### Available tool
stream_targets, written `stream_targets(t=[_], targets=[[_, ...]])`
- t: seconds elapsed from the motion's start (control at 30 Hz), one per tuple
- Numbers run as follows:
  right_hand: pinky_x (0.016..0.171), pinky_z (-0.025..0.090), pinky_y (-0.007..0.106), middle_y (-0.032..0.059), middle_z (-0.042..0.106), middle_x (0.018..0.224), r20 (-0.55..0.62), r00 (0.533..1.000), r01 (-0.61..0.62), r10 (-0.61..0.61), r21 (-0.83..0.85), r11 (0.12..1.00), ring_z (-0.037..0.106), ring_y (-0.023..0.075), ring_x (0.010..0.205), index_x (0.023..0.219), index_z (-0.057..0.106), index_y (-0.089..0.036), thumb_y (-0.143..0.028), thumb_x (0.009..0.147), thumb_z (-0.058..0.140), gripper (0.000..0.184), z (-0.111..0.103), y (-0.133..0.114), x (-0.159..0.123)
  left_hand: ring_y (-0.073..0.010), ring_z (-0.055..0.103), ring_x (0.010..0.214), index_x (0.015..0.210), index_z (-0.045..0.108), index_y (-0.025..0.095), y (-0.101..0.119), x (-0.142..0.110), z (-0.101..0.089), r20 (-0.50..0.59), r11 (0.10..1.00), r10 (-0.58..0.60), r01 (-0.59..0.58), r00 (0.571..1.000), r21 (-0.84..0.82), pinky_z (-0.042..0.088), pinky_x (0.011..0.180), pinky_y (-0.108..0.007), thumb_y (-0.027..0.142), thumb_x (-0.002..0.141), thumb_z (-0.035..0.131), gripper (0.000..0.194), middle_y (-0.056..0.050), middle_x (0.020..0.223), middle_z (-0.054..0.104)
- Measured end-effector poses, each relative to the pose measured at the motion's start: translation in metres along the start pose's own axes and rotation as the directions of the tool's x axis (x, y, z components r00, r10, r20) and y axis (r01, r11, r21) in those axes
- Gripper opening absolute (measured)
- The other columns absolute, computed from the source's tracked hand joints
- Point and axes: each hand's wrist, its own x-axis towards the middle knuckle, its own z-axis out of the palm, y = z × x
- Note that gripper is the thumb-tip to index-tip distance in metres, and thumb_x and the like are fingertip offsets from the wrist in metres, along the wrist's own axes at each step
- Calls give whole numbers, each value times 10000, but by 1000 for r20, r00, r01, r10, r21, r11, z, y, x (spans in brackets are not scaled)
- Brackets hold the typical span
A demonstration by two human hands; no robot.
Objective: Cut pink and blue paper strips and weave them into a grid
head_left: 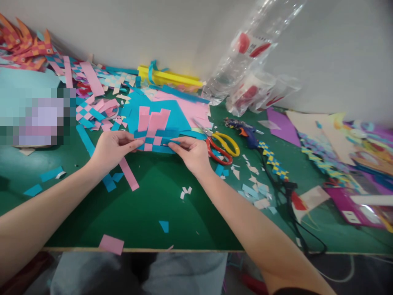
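Observation:
Between my hands is a piece of woven paper strips (152, 140), pink and blue in a checked pattern, with loose pink ends standing up from its top. My left hand (116, 149) pinches its left edge between thumb and fingers. At the right edge, my right hand (192, 151) pinches the blue strip ends. Under my left wrist lie a long blue strip (108, 181) and a pink strip (130, 175). Just right of my right hand lie scissors (223, 144) with red and yellow handles. Behind the weave are blue paper sheets (167, 110).
Paper scraps (258, 194) are scattered over the green table (138, 217). A blue glue gun (250, 137) with a black cord lies to the right. Plastic-wrapped cups (248, 92) lean on the wall. Woven paper pieces (90, 114) and orange paper figures (26, 43) are piled at left.

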Motion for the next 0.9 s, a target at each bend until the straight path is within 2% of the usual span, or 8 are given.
stream_targets(t=[0.2,0.33,0.47,0.7,0.9], targets=[[703,608,332,0,779,796,19,999,48,-48,-20,999,747,206,766,810,764,-243,-345,739,759,124,-1,3,1,-191,646,680,695,668,197,5,-1,-1,26,997,17,-19,1000,75,509,609,-269,472,714,733,283,-21,696,692],[660,588,322,-3,764,754,24,996,83,-82,-73,994,734,205,737,753,744,-241,-392,744,754,151,-2,3,1,-140,504,554,587,622,197,0,2,-3,9,979,84,-84,996,188,390,504,-254,502,737,704,349,14,555,545],[577,530,295,-10,706,651,8,995,104,-103,-140,985,678,177,636,654,689,-222,-462,737,749,261,-2,3,1,-113,394,502,548,594,193,-2,3,-4,1,973,102,-100,995,209,321,478,-260,482,740,709,366,33,507,445],[535,428,264,-28,625,592,57,989,146,-137,-218,965,550,122,560,631,685,-207,-453,776,727,290,-7,1,2,-110,354,496,526,578,190,1,1,-5,2,970,108,-106,994,218,298,489,-275,448,747,710,365,35,496,408],[654,503,295,-10,707,710,84,966,257,-243,-305,917,656,170,685,675,713,-228,-401,790,727,208,-11,6,6,-135,438,548,586,612,195,-6,6,-5,62,956,138,-150,988,251,348,512,-283,459,751,686,320,9,570,527]])
